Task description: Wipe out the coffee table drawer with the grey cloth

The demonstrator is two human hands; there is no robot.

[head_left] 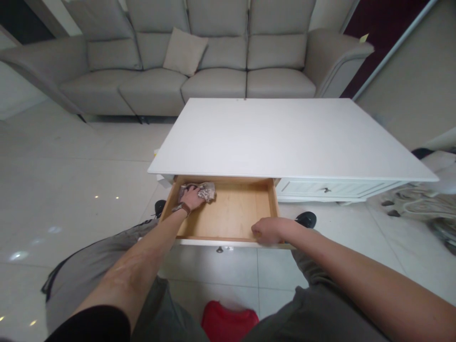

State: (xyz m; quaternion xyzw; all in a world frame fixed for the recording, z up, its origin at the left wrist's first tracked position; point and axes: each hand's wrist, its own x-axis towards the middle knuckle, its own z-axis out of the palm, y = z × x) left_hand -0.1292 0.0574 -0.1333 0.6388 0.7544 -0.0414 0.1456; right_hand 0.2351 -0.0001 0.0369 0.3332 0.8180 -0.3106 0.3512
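Note:
A wooden drawer (242,209) is pulled out from the left front of a white coffee table (285,137). My left hand (192,197) reaches into the drawer's far left corner and presses down on a crumpled beige cloth (206,191), fingers closed over it. My right hand (267,231) grips the drawer's front edge near its right end, fingers curled over the rim. Apart from the cloth, the drawer's wooden floor is bare.
A second, shut drawer (335,188) with a small knob sits to the right. A grey sofa (192,61) with a cushion stands behind the table. A red object (230,322) lies on the tiled floor between my knees. A patterned rug (420,204) lies at right.

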